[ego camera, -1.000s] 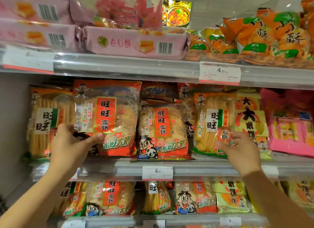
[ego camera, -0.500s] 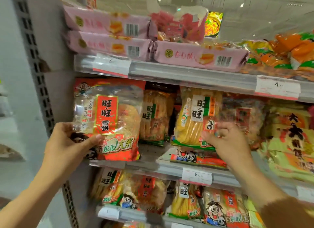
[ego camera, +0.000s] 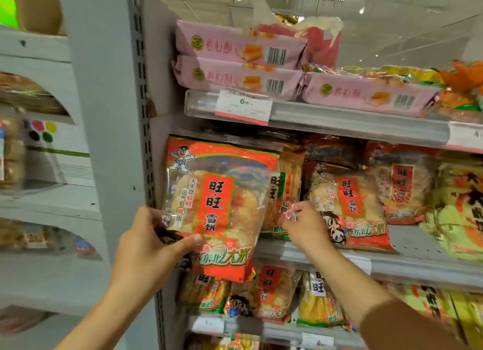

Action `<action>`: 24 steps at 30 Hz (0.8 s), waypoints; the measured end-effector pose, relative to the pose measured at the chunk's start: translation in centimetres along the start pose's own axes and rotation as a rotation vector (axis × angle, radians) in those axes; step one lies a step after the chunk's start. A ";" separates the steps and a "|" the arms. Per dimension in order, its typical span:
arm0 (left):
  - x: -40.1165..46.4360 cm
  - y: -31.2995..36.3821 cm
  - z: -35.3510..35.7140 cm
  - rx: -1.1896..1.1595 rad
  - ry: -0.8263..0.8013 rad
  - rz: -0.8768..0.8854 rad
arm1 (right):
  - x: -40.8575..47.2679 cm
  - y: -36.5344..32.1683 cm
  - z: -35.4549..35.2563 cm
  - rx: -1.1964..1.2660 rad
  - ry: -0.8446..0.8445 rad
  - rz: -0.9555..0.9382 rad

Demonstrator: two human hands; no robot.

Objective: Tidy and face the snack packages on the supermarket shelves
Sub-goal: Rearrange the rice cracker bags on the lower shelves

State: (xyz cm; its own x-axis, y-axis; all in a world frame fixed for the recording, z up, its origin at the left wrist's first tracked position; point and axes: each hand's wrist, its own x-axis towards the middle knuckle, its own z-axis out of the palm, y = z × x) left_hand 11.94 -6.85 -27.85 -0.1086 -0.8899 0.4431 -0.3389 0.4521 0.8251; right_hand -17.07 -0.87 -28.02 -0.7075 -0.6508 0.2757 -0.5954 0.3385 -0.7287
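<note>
My left hand (ego camera: 154, 247) grips the lower left corner of a big red rice-cracker bag (ego camera: 219, 206), held upright in front of the middle shelf's left end. My right hand (ego camera: 304, 227) pinches the lower edge of a yellow-green cracker bag (ego camera: 285, 190) standing just behind and to the right of the red bag. Another red bag (ego camera: 347, 206) stands on the middle shelf (ego camera: 418, 247) to the right of my right hand, facing out.
Pink biscuit packs (ego camera: 237, 62) lie stacked on the top shelf (ego camera: 339, 119). A grey slotted upright (ego camera: 142, 114) bounds the shelves on the left. More cracker bags (ego camera: 266, 294) fill the lower shelf. Yellow bags (ego camera: 460, 208) crowd the middle shelf's right side.
The view has swung left. My left hand has carried the red bag toward the shelf's left end. My right hand has moved the yellow-green bag leftward behind it.
</note>
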 end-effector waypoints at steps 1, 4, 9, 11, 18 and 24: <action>0.0 0.0 0.1 -0.003 -0.014 -0.009 | -0.2 -0.3 -0.2 -0.009 -0.012 0.005; -0.3 0.4 0.9 -0.028 -0.064 -0.004 | -1.9 -0.7 -1.1 0.066 -0.029 -0.001; -1.0 3.5 4.2 -0.069 -0.152 0.056 | -7.5 -0.3 -5.9 0.486 -0.044 -0.045; -1.7 5.5 6.7 -0.089 -0.208 0.084 | -9.0 0.9 -7.7 0.519 -0.083 -0.010; -6.1 13.4 17.5 -0.157 -0.386 0.243 | -7.4 8.8 -16.5 0.371 0.109 0.045; -7.8 17.7 26.6 0.138 -0.484 0.668 | -0.2 17.2 -26.1 0.424 0.242 -0.012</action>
State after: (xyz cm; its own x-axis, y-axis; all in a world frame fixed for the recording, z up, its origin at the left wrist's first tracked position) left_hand -18.05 6.48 -26.02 -0.7055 -0.3796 0.5984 -0.1688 0.9101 0.3784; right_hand -37.12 22.79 -24.26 -0.7994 -0.4596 0.3870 -0.4322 -0.0077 -0.9018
